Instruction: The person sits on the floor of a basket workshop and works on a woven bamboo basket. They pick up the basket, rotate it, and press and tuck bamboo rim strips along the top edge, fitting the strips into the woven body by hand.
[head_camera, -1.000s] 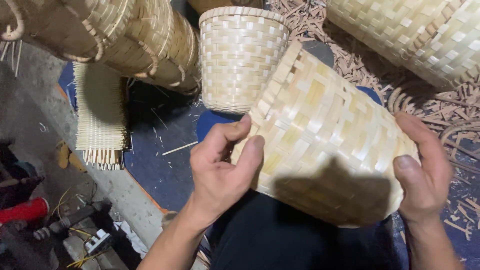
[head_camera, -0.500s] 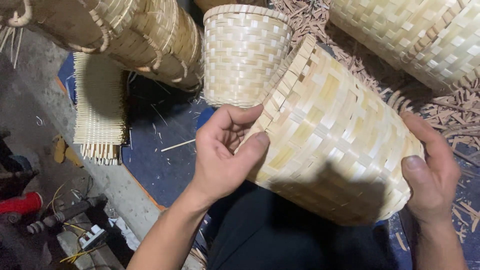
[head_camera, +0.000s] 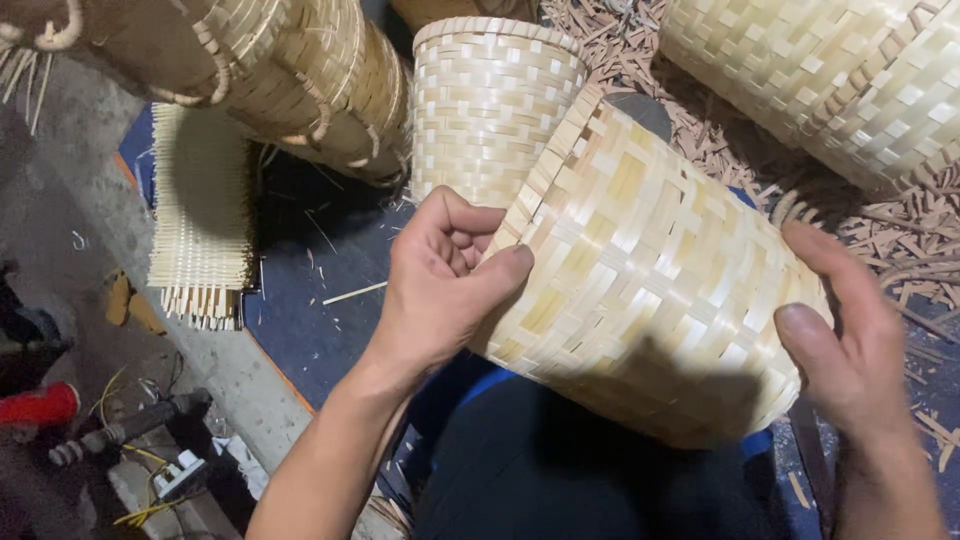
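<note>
From the head camera, you have a woven basket (head_camera: 650, 300) lying on its side across your lap, its open rim turned up and to the left, its closed bottom toward the lower right. Your left hand (head_camera: 440, 290) grips the rim: the thumb presses on the outside weave while the curled fingers hook over the edge into the opening. Your right hand (head_camera: 850, 340) cups the bottom end, fingers spread along the far side and the thumb laid on the near side, flat against the weave.

Just beyond the rim stands a smaller upright basket (head_camera: 490, 100), almost touching the one you hold. Left of it, a darker basket (head_camera: 290, 80) lies tilted over a blue mat (head_camera: 320, 270). A flat woven panel (head_camera: 200, 230) with loose strip ends rests at the mat's left edge. Another large basket (head_camera: 840, 80) sits at the upper right, with cut strips (head_camera: 900, 230) scattered below it.
</note>
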